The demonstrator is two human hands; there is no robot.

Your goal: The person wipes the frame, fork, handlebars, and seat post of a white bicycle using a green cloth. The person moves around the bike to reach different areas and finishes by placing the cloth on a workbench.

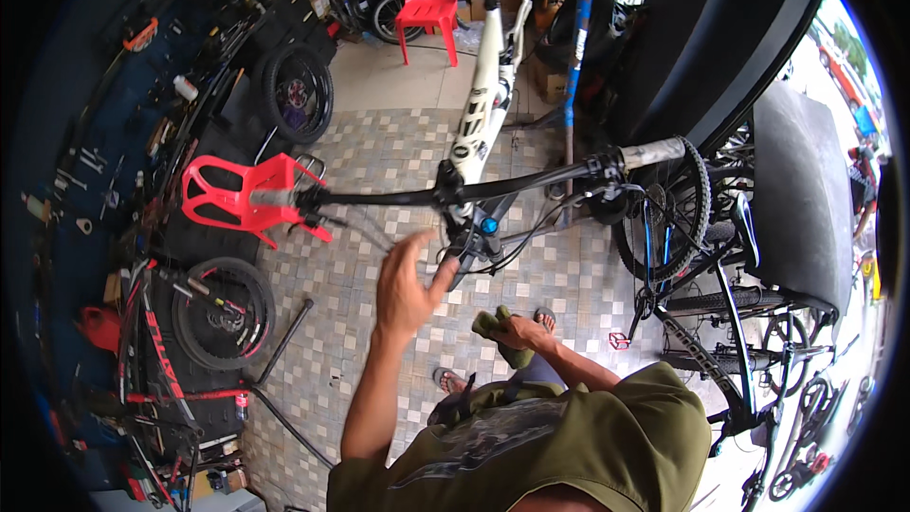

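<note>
A white bicycle frame (481, 109) stands in front of me, with a black handlebar (389, 198) running across it. Below the bar are black cables, the fork area and a round blue part (489, 226). My left hand (409, 289) is raised beside these, fingers and thumb apart and nothing held; whether its fingertips touch the bike I cannot tell. Lower down, close to my body, my right hand (519, 332) is closed around an olive-green cloth (489, 323), whose folds hang out on both sides of the fingers.
A blue stand post (578, 47) rises right of the frame. Red plastic chairs (429, 9) stand at the back and at the left (237, 194). Loose wheels (224, 313) and a red-and-black frame (156, 360) line the left side. Several bicycles (701, 341) crowd the right.
</note>
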